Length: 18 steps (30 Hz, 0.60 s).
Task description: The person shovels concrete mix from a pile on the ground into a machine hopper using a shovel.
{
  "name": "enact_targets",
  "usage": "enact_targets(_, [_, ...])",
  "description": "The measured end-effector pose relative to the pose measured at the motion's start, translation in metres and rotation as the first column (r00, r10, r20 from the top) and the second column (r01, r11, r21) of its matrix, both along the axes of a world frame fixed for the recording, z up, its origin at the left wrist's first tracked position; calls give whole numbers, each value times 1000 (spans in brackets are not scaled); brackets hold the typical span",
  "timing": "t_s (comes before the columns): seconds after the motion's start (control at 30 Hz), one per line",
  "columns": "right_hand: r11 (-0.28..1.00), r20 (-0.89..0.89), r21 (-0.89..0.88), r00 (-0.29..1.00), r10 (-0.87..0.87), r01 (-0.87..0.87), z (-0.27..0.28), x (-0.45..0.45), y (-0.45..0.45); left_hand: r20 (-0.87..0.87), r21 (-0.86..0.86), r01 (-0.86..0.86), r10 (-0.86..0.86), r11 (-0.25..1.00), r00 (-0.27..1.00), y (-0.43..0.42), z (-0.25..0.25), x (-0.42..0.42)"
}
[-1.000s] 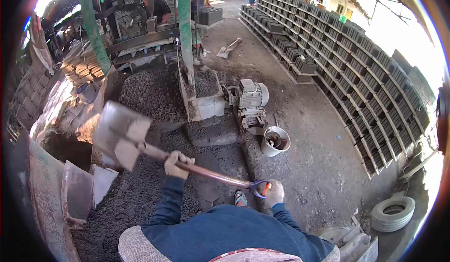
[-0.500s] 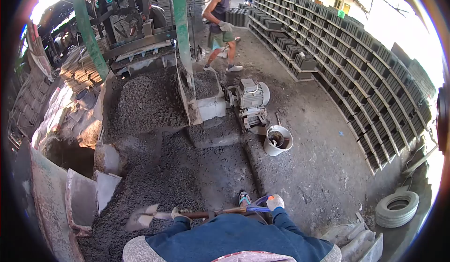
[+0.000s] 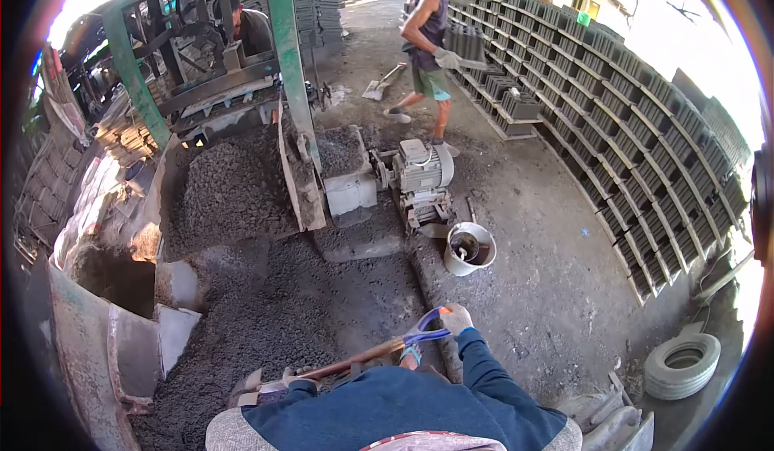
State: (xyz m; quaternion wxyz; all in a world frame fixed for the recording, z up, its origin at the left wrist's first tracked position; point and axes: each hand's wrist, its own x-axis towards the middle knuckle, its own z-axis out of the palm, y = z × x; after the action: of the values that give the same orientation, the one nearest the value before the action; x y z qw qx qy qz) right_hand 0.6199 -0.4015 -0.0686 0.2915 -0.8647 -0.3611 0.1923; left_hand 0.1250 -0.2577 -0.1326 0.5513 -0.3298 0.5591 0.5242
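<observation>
A shovel with a wooden shaft (image 3: 355, 360) slants across in front of my body. My gloved right hand (image 3: 456, 319) is closed on its blue D-shaped handle (image 3: 422, 332). My left hand (image 3: 292, 378), mostly hidden by the sleeve, is low on the shaft near the metal blade (image 3: 248, 388). The blade is at the lower left, over dark, damp gravelly mix (image 3: 234, 346); whether it carries any mix I cannot make out. One of my sandalled feet (image 3: 410, 357) shows below the shaft.
A white bucket (image 3: 470, 267) stands beside a grey electric motor (image 3: 423, 167). Ahead, a green-framed machine (image 3: 282, 44) rises over a heaped mix bin. A co-worker (image 3: 427, 32) carries a block near stacked block racks (image 3: 597, 104). Another shovel (image 3: 383, 82) lies behind; tires (image 3: 682, 366) lie right.
My right hand has risen and shifted left with the handle, tilting the shovel more steeply. The blade has drawn closer to my body. The co-worker has moved right, towards the racks.
</observation>
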Motion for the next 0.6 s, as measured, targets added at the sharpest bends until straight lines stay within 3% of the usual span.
enact_targets(0.1, [997,-64,71,998,0,4,-1,8,11,21,30,21,-22,999,1000,17,9,10])
enact_targets(0.2, [998,-149,-9,987,-64,64,12,0,-7,13,100,160,-162,982,987,30,12,14])
enact_targets(0.23, [992,129,89,988,80,-92,-48,14,-24,12,100,195,-197,976,980,36,28,19])
enact_targets(0.3, [993,-26,94,997,-69,71,-24,-14,-51,32,101,255,-259,962,965,56,37,22])
enact_targets(0.37, [992,-123,-106,989,-77,64,-20,-32,-80,36,127,348,-355,929,934,70,38,14])
enact_targets(0.4, [981,-79,-178,992,-96,81,-17,-43,-95,40,141,391,-400,910,916,76,37,14])
enact_targets(0.5, [947,-70,-318,996,-58,33,-31,-71,-137,57,245,486,-513,839,857,82,70,15])
enact_targets(0.57, [896,-142,-442,983,-116,42,5,-103,-155,42,272,552,-583,788,811,79,112,21])
enact_targets(0.6, [870,2,-478,990,140,-122,-4,-106,-173,46,293,580,-617,760,786,76,131,26])
